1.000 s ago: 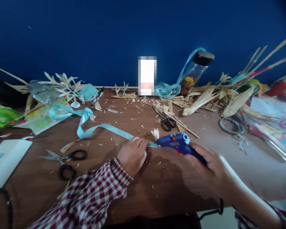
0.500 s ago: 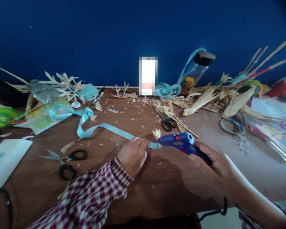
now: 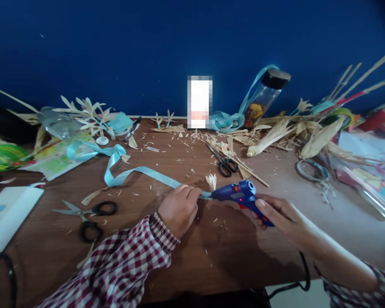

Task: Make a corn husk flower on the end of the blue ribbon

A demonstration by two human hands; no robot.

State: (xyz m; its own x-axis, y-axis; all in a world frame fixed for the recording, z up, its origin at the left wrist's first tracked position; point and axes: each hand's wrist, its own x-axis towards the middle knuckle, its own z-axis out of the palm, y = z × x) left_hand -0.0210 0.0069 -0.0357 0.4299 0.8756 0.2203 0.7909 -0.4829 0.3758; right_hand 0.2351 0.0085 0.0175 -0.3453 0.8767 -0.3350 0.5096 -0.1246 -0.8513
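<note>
Holding glue gun (image 3: pixel 233 192), R hand (image 3: pixel 280 213); ribbon (image 3: pixel 155 175) under L hand (image 3: pixel 179 209).

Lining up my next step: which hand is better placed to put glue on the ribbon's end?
Probably the right hand: it grips the glue gun, its nozzle at the end of the ribbon. The left hand is busy holding the ribbon.

glue gun (image 3: pixel 239 194): right of ribbon (image 3: pixel 157 175) | ribbon: on table (image 3: pixel 211 273) | bottle (image 3: pixel 265 96): behind glue gun, before wall (image 3: pixel 115 51)
</note>
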